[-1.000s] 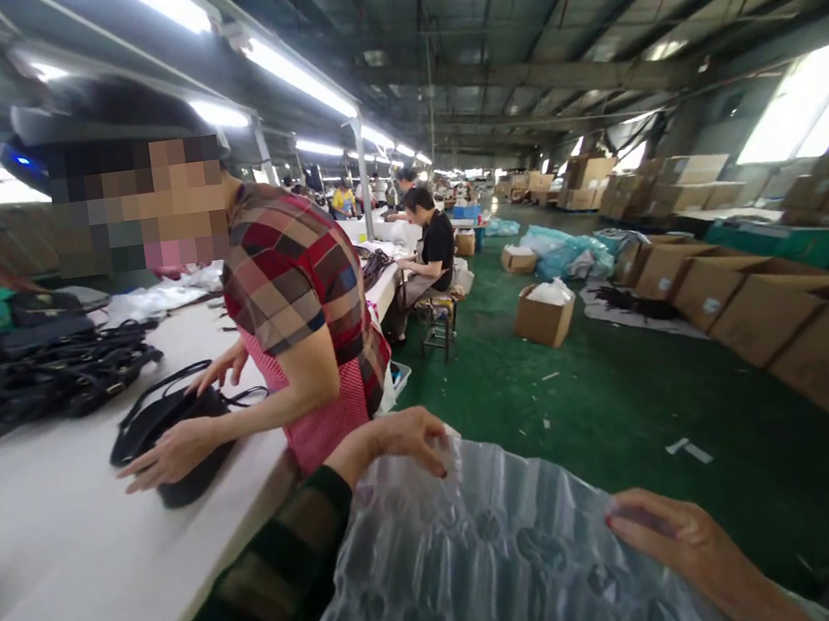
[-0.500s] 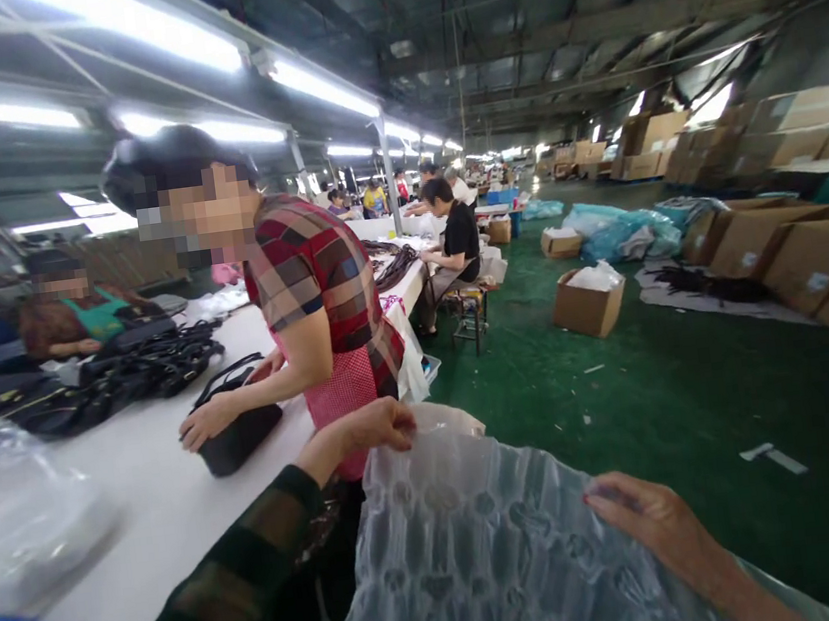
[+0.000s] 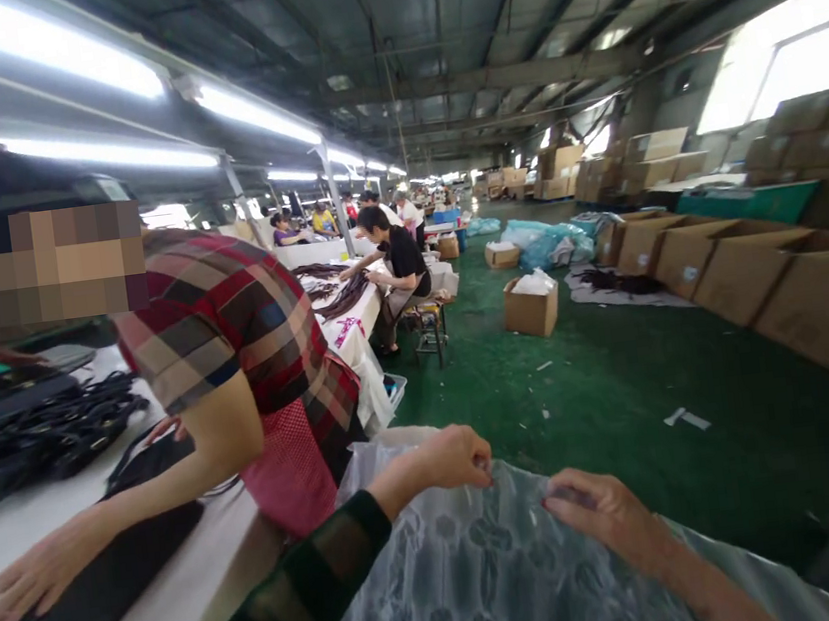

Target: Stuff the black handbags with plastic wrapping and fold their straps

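Left hand (image 3: 446, 460): fingers curled, thumb and fingertips pinching the upper edge of a clear air-cushion sheet (image 3: 484, 569). Right hand (image 3: 611, 508): thumb against forefinger, nipping the same edge just beside the left; palm not pressed on the film. Sheet hung from both grips in front of the wearer, right of the table; its lower part ran out of frame.

Handling, as judged: very light, soft and floppy along the seams, springier where the cells looked filled. Film glossy, likely slippery, and prone to puncture by a nail or sharp corner. Best hold seemed the flat upper margin, one pinch toward each end, cells left unsqueezed.

Surroundings, from the left: a heap of black straps (image 3: 44, 432) lay on the white table (image 3: 202, 614); a black bag (image 3: 132, 562) lay nearer, a co-worker's forearm (image 3: 160, 483) crossing over it. That co-worker, in a plaid shirt (image 3: 240, 312), bent over the table close to the left hand: main obstacle on that side. Beyond, a person in black (image 3: 407, 263) sat on a stool (image 3: 429, 334). Further right, a carton (image 3: 529, 310) with white plastic stood on the green floor (image 3: 583, 391), well apart; paper scraps (image 3: 689, 418) nearer; a row of cartons (image 3: 774, 281) lined the far right.
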{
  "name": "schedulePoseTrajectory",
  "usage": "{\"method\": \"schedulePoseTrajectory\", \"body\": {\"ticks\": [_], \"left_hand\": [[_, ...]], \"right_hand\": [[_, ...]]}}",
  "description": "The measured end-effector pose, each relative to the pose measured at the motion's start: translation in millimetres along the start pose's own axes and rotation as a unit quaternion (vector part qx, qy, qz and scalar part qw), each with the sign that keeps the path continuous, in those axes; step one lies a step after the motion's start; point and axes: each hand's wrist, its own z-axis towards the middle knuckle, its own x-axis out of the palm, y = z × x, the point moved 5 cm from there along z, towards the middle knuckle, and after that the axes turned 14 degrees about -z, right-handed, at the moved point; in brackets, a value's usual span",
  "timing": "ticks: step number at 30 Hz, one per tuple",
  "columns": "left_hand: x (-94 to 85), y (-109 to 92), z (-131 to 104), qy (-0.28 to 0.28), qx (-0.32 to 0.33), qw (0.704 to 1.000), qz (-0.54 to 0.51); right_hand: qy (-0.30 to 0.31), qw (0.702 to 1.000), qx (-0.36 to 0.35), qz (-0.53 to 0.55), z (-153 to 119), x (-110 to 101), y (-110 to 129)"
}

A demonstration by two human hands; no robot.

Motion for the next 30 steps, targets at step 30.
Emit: {"method": "schedulePoseTrajectory", "body": {"ticks": [30], "left_hand": [[15.2,69.8,-50.6,-0.090,-0.046,0.989,-0.111]], "right_hand": [[-0.028,0.946,0.149,-0.286,44.9,90.6,89.1]]}}
